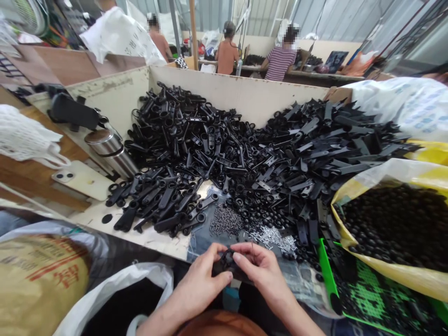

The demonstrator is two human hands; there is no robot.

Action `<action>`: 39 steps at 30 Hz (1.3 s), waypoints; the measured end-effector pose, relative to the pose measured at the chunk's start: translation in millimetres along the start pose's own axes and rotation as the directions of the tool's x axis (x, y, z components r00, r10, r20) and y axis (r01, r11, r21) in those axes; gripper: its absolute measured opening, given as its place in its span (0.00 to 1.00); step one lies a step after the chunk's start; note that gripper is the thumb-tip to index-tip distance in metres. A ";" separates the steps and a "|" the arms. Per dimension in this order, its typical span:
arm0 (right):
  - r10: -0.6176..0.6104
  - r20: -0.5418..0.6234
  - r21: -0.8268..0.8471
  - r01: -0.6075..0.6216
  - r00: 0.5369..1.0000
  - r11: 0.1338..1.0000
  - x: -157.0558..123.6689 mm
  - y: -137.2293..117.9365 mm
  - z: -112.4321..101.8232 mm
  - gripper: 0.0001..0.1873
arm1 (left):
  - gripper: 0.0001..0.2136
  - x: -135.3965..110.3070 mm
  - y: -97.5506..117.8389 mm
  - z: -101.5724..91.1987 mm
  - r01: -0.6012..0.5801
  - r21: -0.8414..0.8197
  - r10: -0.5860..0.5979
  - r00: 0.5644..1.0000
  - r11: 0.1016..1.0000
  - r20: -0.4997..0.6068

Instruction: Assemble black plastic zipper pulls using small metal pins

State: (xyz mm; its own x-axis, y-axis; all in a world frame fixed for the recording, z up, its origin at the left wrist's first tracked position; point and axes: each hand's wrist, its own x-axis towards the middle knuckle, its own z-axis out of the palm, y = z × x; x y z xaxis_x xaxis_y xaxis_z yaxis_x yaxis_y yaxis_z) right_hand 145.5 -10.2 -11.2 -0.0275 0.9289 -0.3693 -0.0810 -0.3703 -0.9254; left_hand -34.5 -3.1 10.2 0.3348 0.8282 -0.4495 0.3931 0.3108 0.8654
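A small black plastic part [227, 259] sits between my two hands at the front edge of the bench. My left hand [202, 279] grips it from the left, thumb and fingers closed. From the other side my right hand [261, 269] pinches it with thumb and fingertips. Its exact shape is mostly hidden by the fingers. Just beyond lie a heap of small grey springs [226, 220] and a scatter of silver metal pins [275, 238]. Black ring-ended plastic pieces [171, 200] lie in a group to the left.
High piles of black ring-ended parts [189, 126] and flat black strips [336, 135] fill the bin. A steel flask [112, 151] and a phone [82, 179] stand left. On the right are a yellow sack [343, 200] of black balls and a green basket [327, 275]. Several people work behind.
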 end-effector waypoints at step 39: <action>-0.411 0.060 -0.760 0.309 0.910 0.572 24.6 -8.8 -39.2 0.09 | 0.08 56.5 26.4 18.4 0.055 0.637 0.123 0.965 0.769 -0.233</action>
State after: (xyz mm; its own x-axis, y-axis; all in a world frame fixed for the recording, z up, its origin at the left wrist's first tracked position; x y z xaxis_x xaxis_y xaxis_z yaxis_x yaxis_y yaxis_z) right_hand 184.6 15.7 -15.5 -0.0514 0.9974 0.0496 0.7021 0.0714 -0.7085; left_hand 10.6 43.3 3.6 0.1721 0.9459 -0.2751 0.8664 -0.0124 0.4992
